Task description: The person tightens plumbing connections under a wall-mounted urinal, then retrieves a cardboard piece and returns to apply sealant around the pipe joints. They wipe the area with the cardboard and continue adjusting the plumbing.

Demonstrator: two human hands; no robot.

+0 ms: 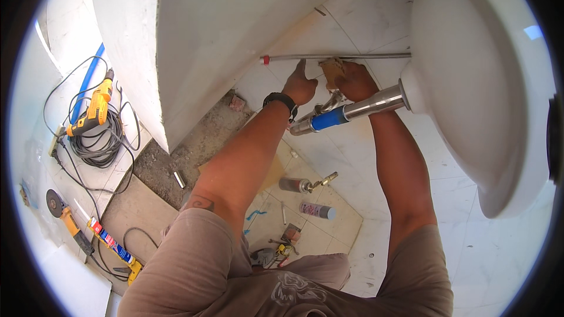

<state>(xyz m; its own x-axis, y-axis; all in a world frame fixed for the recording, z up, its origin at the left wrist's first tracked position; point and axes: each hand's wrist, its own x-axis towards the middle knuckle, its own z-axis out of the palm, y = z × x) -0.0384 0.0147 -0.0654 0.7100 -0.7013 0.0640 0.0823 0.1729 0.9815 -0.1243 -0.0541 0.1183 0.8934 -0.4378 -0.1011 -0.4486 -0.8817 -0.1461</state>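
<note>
A thin metal pipe (pixel 367 56) with a red end runs across the far part of the view, ending behind the white basin's side. My right hand (pixel 356 83) is closed on a folded tan sheet (pixel 333 72), rough like sandpaper, which lies against the pipe. To its left is my left hand (pixel 300 88), with one finger stretched out to the pipe's near edge and holding nothing I can see; its other fingers are partly curled. Just below both hands, a chrome drain pipe (pixel 376 104) with a blue band (pixel 329 119) slants down-left from the basin.
The white basin (pixel 470 82) bulges at the right, and a white wall edge (pixel 158 58) stands at the left. Near my body lie a gas torch (pixel 296 185) and a spray can (pixel 317 210). A yellow drill (pixel 97 108), angle grinder (pixel 64 214) and caulking gun (pixel 111 243) lie left among cables.
</note>
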